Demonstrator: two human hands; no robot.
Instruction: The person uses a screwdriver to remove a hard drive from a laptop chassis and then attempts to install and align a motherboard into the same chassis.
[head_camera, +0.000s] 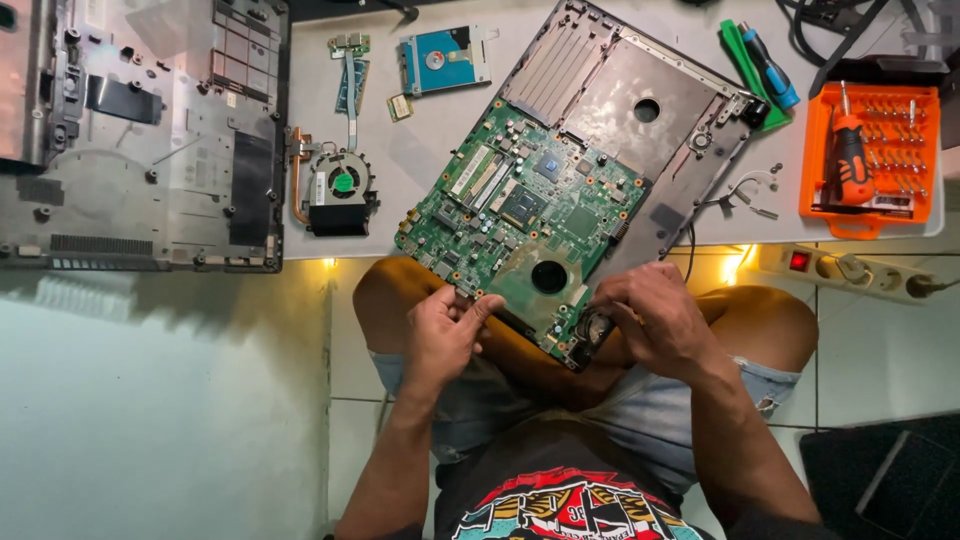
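With both hands pinched on the near edge of the green motherboard (520, 215), left hand (440, 330) and right hand (650, 320), it overhangs the table (420, 150) towards the knees and might slip or flex.

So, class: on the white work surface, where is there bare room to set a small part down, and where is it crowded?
Bare patches: between the cooling fan and the green motherboard, and above the fan beside the hard drive. Crowded: the strip between the laptop chassis and the orange screwdriver kit, with loose wires and small bits, and near both hands at the board's lower edge.
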